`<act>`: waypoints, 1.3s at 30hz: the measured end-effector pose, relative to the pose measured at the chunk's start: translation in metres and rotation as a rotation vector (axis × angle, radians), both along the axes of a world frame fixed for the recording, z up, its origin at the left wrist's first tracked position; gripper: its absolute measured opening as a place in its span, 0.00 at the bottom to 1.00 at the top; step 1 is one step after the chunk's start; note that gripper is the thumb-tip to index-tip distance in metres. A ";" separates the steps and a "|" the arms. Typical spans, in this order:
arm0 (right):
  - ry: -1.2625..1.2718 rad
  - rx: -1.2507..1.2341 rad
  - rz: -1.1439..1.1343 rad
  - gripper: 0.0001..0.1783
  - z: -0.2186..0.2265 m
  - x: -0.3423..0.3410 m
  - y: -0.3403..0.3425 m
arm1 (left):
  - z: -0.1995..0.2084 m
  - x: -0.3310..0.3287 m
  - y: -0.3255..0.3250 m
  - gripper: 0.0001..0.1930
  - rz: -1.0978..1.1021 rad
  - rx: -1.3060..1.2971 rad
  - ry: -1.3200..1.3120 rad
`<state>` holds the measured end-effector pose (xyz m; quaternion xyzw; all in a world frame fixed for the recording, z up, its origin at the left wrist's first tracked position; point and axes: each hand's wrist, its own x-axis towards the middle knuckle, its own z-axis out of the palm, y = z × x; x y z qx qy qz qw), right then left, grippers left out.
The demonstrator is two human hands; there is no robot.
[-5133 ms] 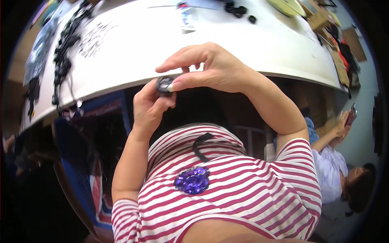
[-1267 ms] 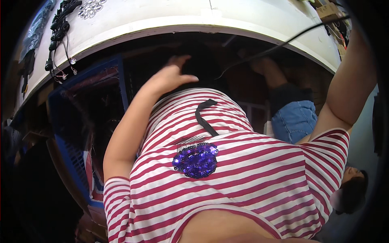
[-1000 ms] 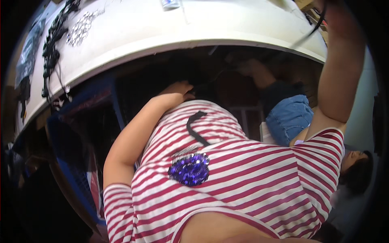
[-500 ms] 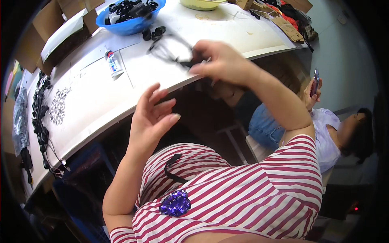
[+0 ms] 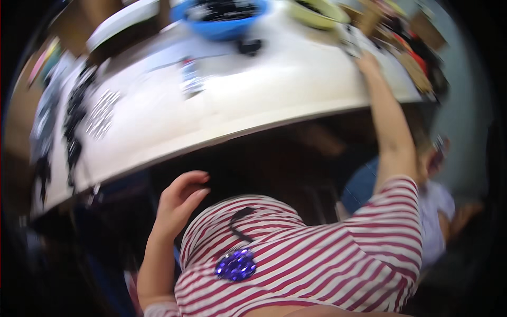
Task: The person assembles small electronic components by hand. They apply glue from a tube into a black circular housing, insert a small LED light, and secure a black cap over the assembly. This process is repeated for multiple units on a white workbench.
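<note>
My right hand reaches far across the white table, close to the yellow bowl. Its fingers are smeared by motion, and dark streaks show just beyond them; whether the hand holds them I cannot tell. My left hand hangs off the near table edge, thumb and fingers apart, with nothing in it. Black parts fill the blue bowl, and a small black coil lies in front of it. A white and blue tube rests on the tabletop.
At the left lie a bundle of black cables, several small metal rings and a clear plastic bag. Cardboard and red items crowd the far right. A seated person is beside me on the right.
My right hand has moved from the near table edge, where it held a thin black cord, out to the far right by the yellow bowl. The left hand has lowered. The whole view has shifted.
</note>
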<state>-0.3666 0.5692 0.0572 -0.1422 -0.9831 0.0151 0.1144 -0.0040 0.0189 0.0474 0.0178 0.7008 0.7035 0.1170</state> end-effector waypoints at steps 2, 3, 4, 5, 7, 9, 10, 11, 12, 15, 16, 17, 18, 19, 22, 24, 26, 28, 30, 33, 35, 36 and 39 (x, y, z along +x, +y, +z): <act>-0.035 0.026 0.063 0.28 -0.021 -0.021 0.013 | 0.003 0.008 -0.016 0.14 0.004 -0.083 -0.002; -0.043 0.070 0.055 0.27 -0.028 -0.021 0.026 | 0.001 0.011 -0.026 0.14 -0.022 -0.130 0.041; -0.042 0.138 0.024 0.26 -0.031 -0.021 0.039 | 0.006 0.016 -0.035 0.14 -0.020 -0.152 0.005; -0.025 0.223 -0.014 0.25 -0.031 -0.020 0.046 | 0.008 0.021 -0.046 0.14 -0.021 -0.223 0.038; 0.117 0.369 -0.040 0.23 -0.027 -0.021 0.049 | 0.019 0.029 -0.074 0.13 0.121 -0.398 0.164; 0.463 0.316 0.185 0.21 -0.004 -0.009 0.035 | 0.031 0.030 -0.112 0.11 0.340 -0.601 0.267; 0.584 0.272 0.339 0.20 0.014 0.002 0.005 | 0.037 0.027 -0.135 0.10 0.482 -0.694 0.307; 0.671 0.095 0.459 0.18 0.018 0.001 -0.007 | 0.037 0.016 -0.162 0.11 0.603 -0.735 0.318; 0.709 -0.019 0.560 0.17 0.023 0.007 -0.047 | 0.036 0.006 -0.190 0.11 0.737 -0.785 0.322; 0.725 -0.221 0.817 0.12 0.040 0.076 -0.205 | 0.036 -0.042 -0.268 0.11 0.854 -0.986 0.422; 0.717 -0.262 0.927 0.11 0.040 0.091 -0.252 | 0.035 -0.055 -0.289 0.11 0.881 -1.066 0.446; 0.645 -0.409 1.027 0.10 0.038 0.102 -0.293 | 0.029 -0.073 -0.308 0.11 0.871 -1.170 0.515; 0.533 -0.541 1.135 0.10 0.038 0.122 -0.336 | 0.025 -0.086 -0.322 0.11 0.862 -1.277 0.580; 0.398 -0.667 1.153 0.11 0.035 0.134 -0.370 | 0.025 -0.101 -0.322 0.12 0.852 -1.371 0.593; 0.460 -0.518 1.464 0.08 0.039 0.177 -0.463 | 0.017 -0.133 -0.322 0.17 0.781 -1.530 0.681; 0.480 -0.465 1.604 0.04 0.035 0.191 -0.508 | 0.012 -0.144 -0.317 0.20 0.676 -1.692 0.690; 0.476 -0.515 1.653 0.03 0.030 0.199 -0.535 | 0.022 -0.150 -0.302 0.16 0.590 -1.812 0.533; 0.450 -0.570 1.661 0.03 0.023 0.199 -0.549 | 0.028 -0.159 -0.311 0.14 0.616 -1.808 0.517; 0.371 -0.675 1.635 0.03 0.008 0.193 -0.554 | 0.028 -0.166 -0.337 0.09 0.777 -1.702 0.628; 0.220 -0.781 1.564 0.04 -0.001 0.184 -0.548 | 0.034 -0.176 -0.401 0.11 1.127 -1.064 0.724; 0.159 -0.792 1.540 0.04 0.002 0.181 -0.545 | 0.051 -0.171 -0.417 0.12 1.222 -0.607 0.662; 0.130 -0.795 1.531 0.04 0.002 0.179 -0.545 | 0.063 -0.169 -0.419 0.12 1.258 -0.343 0.639; 0.104 -0.801 1.567 0.04 0.001 0.181 -0.550 | 0.086 -0.135 -0.428 0.11 1.271 -0.162 0.656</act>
